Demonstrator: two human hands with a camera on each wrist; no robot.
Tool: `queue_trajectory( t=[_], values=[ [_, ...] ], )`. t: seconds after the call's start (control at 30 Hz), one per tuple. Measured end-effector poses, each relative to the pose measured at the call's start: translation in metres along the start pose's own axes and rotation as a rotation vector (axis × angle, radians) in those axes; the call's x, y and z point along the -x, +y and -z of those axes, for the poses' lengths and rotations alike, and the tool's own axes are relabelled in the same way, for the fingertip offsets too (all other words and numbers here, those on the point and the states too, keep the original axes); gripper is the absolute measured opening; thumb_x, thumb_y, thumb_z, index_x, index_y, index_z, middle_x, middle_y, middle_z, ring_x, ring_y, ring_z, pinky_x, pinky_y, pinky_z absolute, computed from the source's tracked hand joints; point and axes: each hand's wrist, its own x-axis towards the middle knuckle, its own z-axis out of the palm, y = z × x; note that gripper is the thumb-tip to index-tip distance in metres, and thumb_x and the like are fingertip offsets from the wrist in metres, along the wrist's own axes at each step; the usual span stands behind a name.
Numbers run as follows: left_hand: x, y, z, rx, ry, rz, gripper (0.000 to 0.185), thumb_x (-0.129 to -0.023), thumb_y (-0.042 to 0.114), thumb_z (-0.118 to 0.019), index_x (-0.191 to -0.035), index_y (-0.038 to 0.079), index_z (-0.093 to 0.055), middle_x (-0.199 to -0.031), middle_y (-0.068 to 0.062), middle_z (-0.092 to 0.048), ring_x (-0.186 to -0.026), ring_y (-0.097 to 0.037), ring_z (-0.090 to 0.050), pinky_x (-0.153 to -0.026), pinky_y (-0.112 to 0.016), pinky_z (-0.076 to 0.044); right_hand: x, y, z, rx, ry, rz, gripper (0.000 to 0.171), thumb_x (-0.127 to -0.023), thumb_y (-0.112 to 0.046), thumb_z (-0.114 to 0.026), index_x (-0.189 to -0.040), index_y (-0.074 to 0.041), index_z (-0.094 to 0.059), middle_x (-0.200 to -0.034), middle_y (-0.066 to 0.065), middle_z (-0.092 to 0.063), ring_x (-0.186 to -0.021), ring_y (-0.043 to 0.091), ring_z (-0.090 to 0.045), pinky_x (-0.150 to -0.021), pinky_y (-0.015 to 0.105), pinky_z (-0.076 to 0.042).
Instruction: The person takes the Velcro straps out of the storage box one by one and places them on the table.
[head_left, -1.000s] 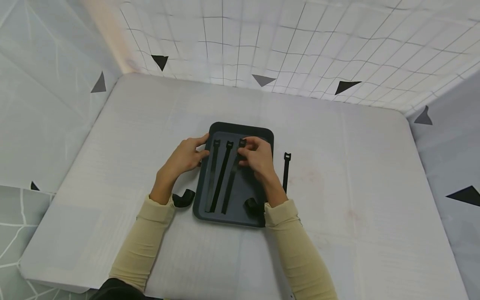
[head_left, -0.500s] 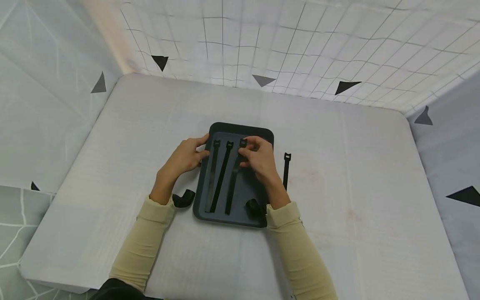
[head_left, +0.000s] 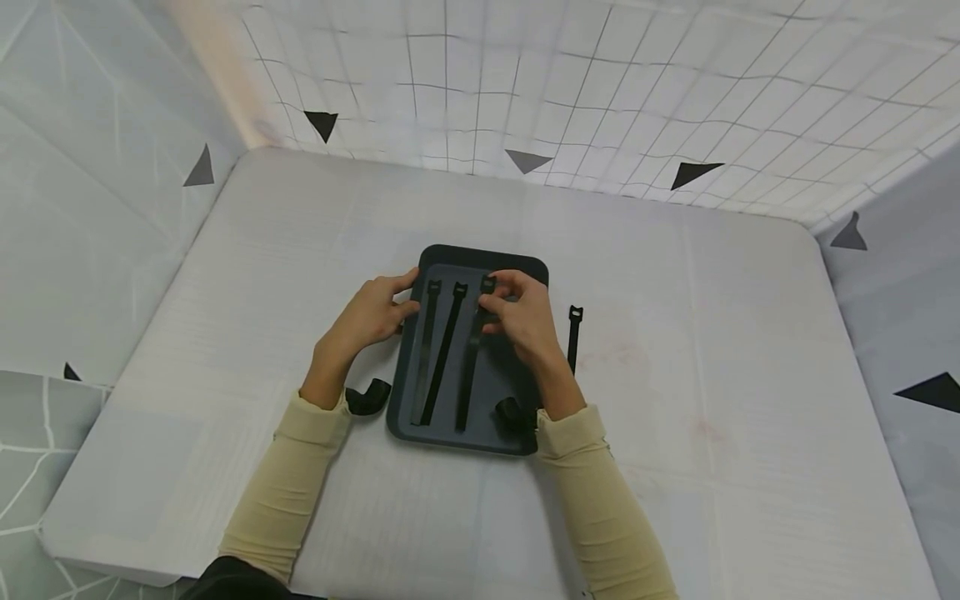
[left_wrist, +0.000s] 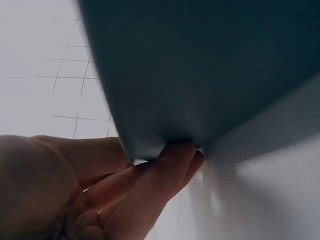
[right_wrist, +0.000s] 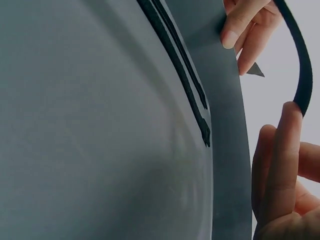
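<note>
**Three straps flat on tray, right hand pinching the third**

Three long black hook-and-loop straps lie side by side on a dark grey rectangular plastic tray (head_left: 517, 268) at centre frame of the head view, heads toward the top of the frame. Right hand (head_left: 525, 321) sits over the tray's right half; its fingertips pinch the head end of the rightmost strap (head_left: 468, 367). In the right wrist view that strap (right_wrist: 302, 60) arcs up from the fingers (right_wrist: 280, 165), raised off the tray floor at that end. Middle strap (head_left: 442, 354) and leftmost strap (head_left: 425, 350) lie flat, untouched.

Left hand (head_left: 367, 317) grips the tray's left rim near the upper corner: thumb on top, fingers curled under the edge, confirmed in the left wrist view, where a finger (left_wrist: 165, 175) presses against the tray's underside.

Fourth straight black strap (head_left: 573, 342) lies on the white table (head_left: 712, 333), just right of the tray. One curled black strap (head_left: 366, 397) lies off the tray's lower left corner; another curled one (head_left: 508, 412) rests inside the tray at lower right, by the right wrist.
</note>
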Motion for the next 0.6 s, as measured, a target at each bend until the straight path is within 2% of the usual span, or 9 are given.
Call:
queue_trajectory(
  t=[0.2,0.4,0.6],
  values=[
    [0.000,0.001,0.000,-0.016,0.003,-0.005,0.062,-0.102,0.008,-0.056,-0.155,0.004,-0.026,-0.150,-0.022,-0.039,-0.098,-0.031,-0.069,-0.070,-0.033,-0.057,0.002,-0.003,0.003,-0.014,-0.005,0.011,0.037,-0.092,0.006,-0.066,-0.128,0.001,-0.060,-0.095,0.013,-0.053,-0.078,0.023,-0.063,-0.055,0.034,-0.059],
    [0.000,0.002,0.001,-0.083,0.023,-0.021,0.061,-0.102,0.010,-0.057,-0.155,0.003,-0.028,-0.149,-0.020,-0.041,-0.083,-0.024,-0.069,-0.067,-0.033,-0.052,0.003,-0.005,0.008,-0.034,-0.018,0.016,0.039,-0.093,0.005,-0.065,-0.131,0.003,-0.057,-0.097,0.014,-0.052,-0.079,0.022,-0.064,-0.057,0.035,-0.059],
    [0.001,0.003,0.002,-0.094,0.023,-0.023,0.061,-0.102,0.011,-0.057,-0.155,0.004,-0.028,-0.149,-0.020,-0.041,-0.070,-0.020,-0.065,-0.062,-0.032,-0.049,0.006,-0.009,0.014,-0.037,-0.021,0.016,0.036,-0.093,0.005,-0.065,-0.128,0.003,-0.059,-0.097,0.014,-0.053,-0.076,0.020,-0.066,-0.056,0.034,-0.059]
  ],
)
